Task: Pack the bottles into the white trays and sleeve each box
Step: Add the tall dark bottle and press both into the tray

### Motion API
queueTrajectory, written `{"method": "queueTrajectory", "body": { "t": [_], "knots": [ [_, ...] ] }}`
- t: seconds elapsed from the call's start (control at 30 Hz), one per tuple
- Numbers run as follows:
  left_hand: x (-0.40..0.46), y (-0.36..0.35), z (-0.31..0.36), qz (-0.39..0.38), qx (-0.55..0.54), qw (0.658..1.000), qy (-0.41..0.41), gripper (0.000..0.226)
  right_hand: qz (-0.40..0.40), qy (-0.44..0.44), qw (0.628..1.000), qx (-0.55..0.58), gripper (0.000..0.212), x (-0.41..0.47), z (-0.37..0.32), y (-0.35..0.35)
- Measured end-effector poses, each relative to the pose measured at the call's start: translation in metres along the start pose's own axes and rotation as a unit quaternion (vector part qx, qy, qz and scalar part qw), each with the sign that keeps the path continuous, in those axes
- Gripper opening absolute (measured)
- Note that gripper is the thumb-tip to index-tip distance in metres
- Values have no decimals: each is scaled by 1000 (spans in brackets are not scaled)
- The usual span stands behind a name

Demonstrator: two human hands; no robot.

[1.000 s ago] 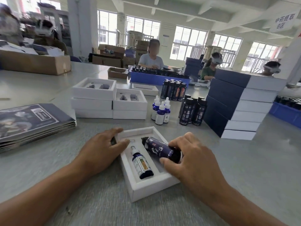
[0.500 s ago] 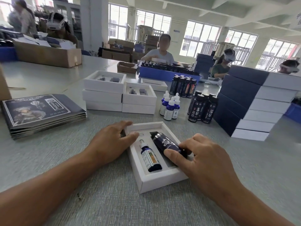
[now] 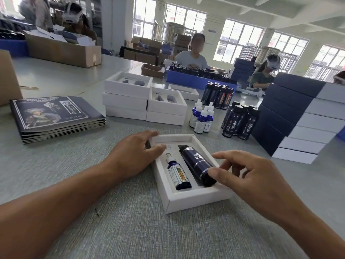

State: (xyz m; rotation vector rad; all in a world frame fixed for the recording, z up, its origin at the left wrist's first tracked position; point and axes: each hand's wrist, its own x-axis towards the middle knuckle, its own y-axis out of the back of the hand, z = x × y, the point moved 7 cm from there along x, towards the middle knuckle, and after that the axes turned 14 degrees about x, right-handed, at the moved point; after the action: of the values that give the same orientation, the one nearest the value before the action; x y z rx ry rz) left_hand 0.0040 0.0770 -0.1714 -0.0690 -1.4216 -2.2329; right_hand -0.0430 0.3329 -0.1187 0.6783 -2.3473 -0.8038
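Here two bottles (image 3: 188,168) fill one tray (image 3: 196,200) — left hand (image 3: 133,157) flat, right hand (image 3: 248,178) spread.

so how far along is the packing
Done: finished sleeved boxes are stacked on the right. In hand: the front tray holds a dropper bottle and a tall dark bottle; the left hand steadies its rim, the right hand hovers open beside the tall bottle. Left: sleeving this tray, then the empty trays and loose bottles behind.
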Motion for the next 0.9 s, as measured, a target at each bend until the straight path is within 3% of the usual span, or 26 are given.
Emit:
{"method": "queueTrajectory", "body": {
  "t": [0.2,0.37,0.67,0.8,0.9],
  "knots": [
    [1,-1,0,-4,4,1000,0,59,-30,10,999,-10,48,-2,-3,-9],
    [1,-2,-1,-8,3,1000,0,59,-31,9,995,-95,70,-2,-6,-15],
    [0,-2,-1,-5,1,1000,-2,60,22,46,977,-205,51,-8,-29,-23],
    [1,-2,-1,-10,2,1000,-1,60,6,-14,981,-195,71,-6,-17,-20],
    [0,-1,-1,-12,2,1000,5,61,-13,-26,982,-186,65,-4,-14,-21]
  ]
}}
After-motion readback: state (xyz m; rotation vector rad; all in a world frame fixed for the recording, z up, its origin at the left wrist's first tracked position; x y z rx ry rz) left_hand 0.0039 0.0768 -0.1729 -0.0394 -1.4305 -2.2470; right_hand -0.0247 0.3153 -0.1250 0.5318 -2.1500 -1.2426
